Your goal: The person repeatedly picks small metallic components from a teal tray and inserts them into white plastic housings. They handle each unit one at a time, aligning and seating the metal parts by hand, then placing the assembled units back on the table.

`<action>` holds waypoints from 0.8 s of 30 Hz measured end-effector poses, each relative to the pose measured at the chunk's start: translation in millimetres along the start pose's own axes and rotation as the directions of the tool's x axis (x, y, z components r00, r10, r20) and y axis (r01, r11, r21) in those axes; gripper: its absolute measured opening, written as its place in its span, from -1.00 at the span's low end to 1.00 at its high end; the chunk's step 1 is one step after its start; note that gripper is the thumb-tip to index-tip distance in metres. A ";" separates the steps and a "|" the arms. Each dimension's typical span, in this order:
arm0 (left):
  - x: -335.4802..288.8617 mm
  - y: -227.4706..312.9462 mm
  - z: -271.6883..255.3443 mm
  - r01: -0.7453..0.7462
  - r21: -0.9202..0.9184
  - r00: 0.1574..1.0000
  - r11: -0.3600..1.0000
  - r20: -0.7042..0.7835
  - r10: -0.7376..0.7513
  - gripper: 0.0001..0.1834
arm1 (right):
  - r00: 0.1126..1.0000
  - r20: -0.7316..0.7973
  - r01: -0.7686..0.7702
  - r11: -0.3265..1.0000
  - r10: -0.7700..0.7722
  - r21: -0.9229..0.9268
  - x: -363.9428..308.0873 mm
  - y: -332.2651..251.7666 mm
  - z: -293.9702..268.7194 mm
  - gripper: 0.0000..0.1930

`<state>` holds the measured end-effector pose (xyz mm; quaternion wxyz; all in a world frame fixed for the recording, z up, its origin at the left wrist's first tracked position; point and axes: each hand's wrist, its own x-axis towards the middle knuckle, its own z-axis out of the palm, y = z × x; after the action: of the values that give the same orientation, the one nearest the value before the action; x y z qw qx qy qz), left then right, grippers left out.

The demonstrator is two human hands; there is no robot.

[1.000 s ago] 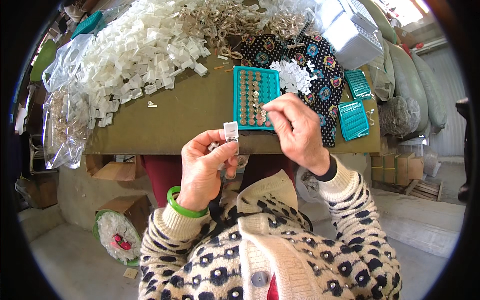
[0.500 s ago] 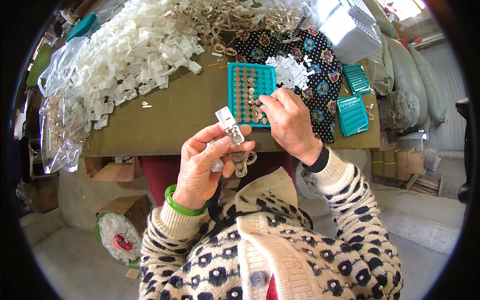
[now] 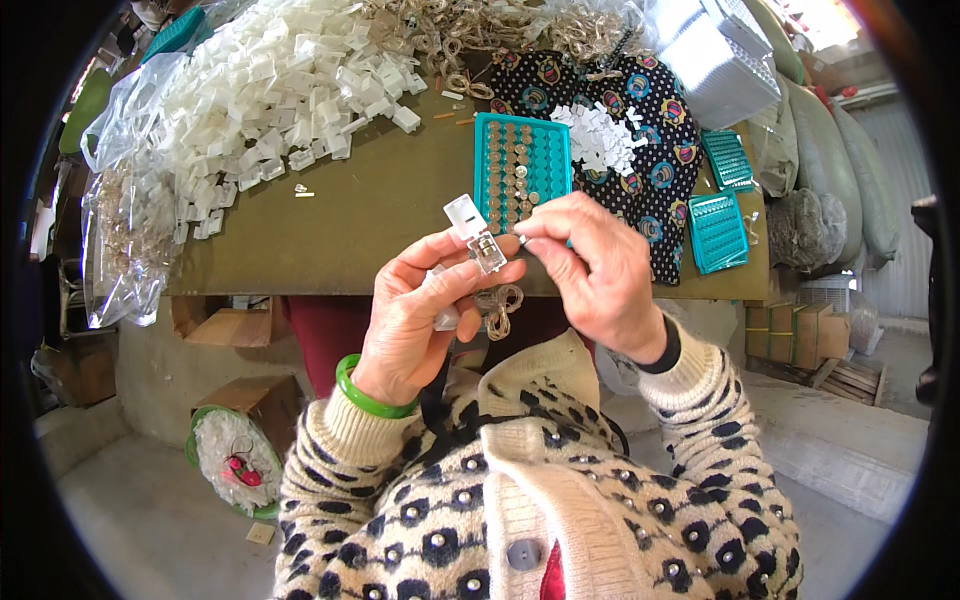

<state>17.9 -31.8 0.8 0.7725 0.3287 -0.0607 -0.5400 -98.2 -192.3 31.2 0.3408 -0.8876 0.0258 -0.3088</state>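
Note:
My left hand (image 3: 425, 300) is closed round a small plastic battery case (image 3: 485, 250) whose white lid (image 3: 464, 215) stands open, with metal contacts showing inside. A coil of thin clear-brown wire (image 3: 500, 308) hangs below those fingers. Right beside the case, my right hand (image 3: 600, 270) pinches a small round button cell (image 3: 523, 240), partly covered by the fingertips. Behind both hands lies a teal tray (image 3: 553, 165) with rows of round pockets. Button cells (image 3: 503, 165) fill its left columns; a few loose ones sit near its lower right.
White plastic cases (image 3: 300, 95) are heaped at the back left, beside tangled wire bundles (image 3: 500, 25). Small white pieces (image 3: 603, 140) lie on a patterned dark cloth (image 3: 655, 200). Two more teal trays (image 3: 717, 235) rest at the right table edge, and clear bags (image 3: 125, 240) hang over the left.
My right hand has left the tray and come toward me to the open case, a button cell in its fingertips. My left hand still holds the case, slightly further right.

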 end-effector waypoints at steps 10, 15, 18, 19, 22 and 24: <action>0.5 -5.7 -5.7 -0.039 -0.048 0.999 0.998 -0.010 0.039 -0.68 | 0.978 -0.080 0.190 0.980 -0.194 -0.057 4.2 -4.5 23.4 -0.74; 0.4 -7.1 -5.4 -0.066 -0.059 0.998 0.996 -0.002 0.066 -0.71 | 0.969 -0.118 0.199 0.968 -0.218 -0.156 4.8 -2.6 24.2 -0.74; 0.7 -7.4 -6.8 -0.063 -0.077 0.998 0.995 0.026 0.065 -0.75 | 0.967 -0.100 0.215 0.959 -0.236 -0.185 4.5 -2.6 25.4 -0.74; 0.6 -7.6 -7.3 -0.062 -0.083 0.997 0.995 0.041 0.065 -0.76 | 0.965 -0.096 0.223 0.956 -0.244 -0.191 4.2 -2.9 25.7 -0.74; -0.8 -9.4 -7.1 -0.062 -0.104 0.998 0.993 0.007 0.063 -0.78 | 0.970 -0.062 0.224 0.963 -0.236 -0.153 4.1 -4.4 24.4 -0.75; -1.1 -9.7 -7.1 -0.078 -0.107 0.996 0.991 0.033 0.082 -0.78 | 0.972 -0.007 0.232 0.965 -0.235 -0.117 5.1 -4.8 20.8 -0.78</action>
<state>13.0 -29.7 -10.0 0.8086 0.2745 -0.0597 -0.5169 -83.1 -177.8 24.9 0.2497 -0.8994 -0.0576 -0.3541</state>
